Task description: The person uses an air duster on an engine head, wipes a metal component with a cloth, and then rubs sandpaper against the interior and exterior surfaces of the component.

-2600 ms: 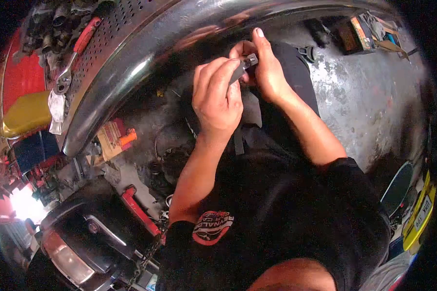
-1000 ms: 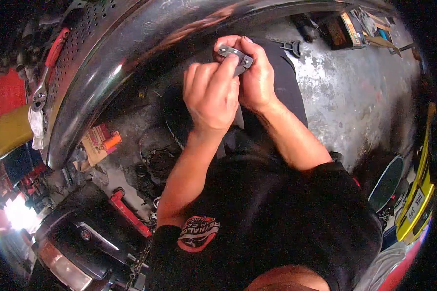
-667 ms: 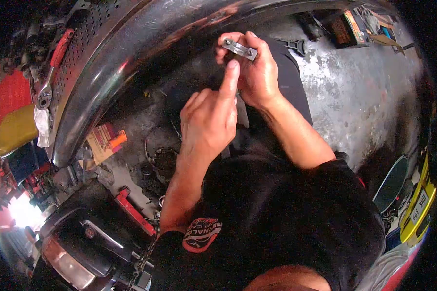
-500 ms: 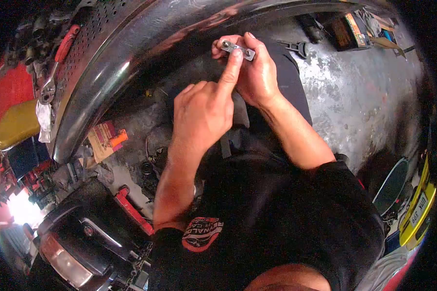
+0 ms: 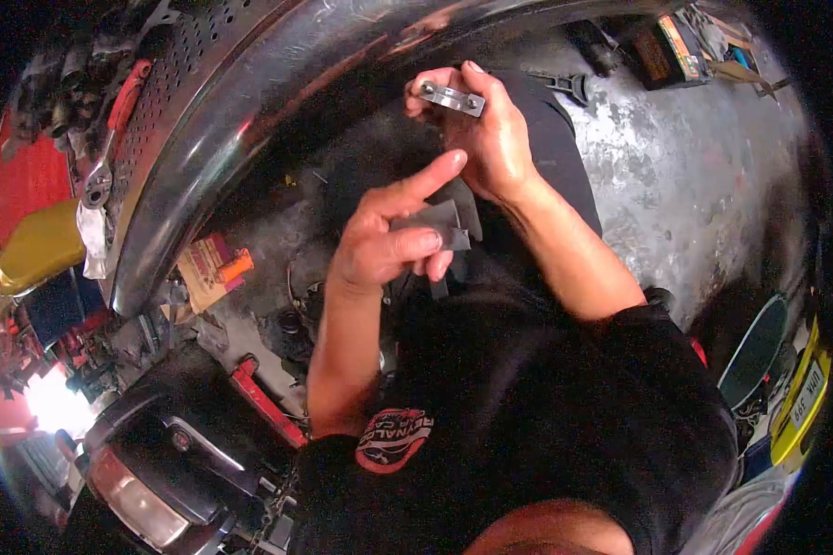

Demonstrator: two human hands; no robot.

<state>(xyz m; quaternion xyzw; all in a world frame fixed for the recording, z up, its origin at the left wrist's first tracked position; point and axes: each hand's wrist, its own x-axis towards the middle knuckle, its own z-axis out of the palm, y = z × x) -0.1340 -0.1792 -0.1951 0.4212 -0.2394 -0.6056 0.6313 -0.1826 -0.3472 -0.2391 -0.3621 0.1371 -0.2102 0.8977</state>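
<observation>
In my right hand [image 5: 495, 139], palm up with the fingers curled, rests a small metal bar [image 5: 450, 98] with a round stud near each end. It lies across the fingers, and my thumb stands up beside it. Lower and to the left, my left hand [image 5: 375, 245] pinches a thin grey folded sheet [image 5: 450, 222] between the thumb and fingers. The index finger of that hand stretches out toward my right palm, apart from the bar.
A curved dark car panel [image 5: 185, 157] arches close above the hands. A red-handled ratchet [image 5: 116, 129] lies at the left, over a perforated metal edge. On the floor are a red jack [image 5: 267, 402], an orange item on cardboard [image 5: 235, 266] and a box [image 5: 668, 55].
My left index finger has come off the metal bar, and that hand has drawn back down and turned, bringing the grey sheet into view. The right hand keeps the bar nearly in place.
</observation>
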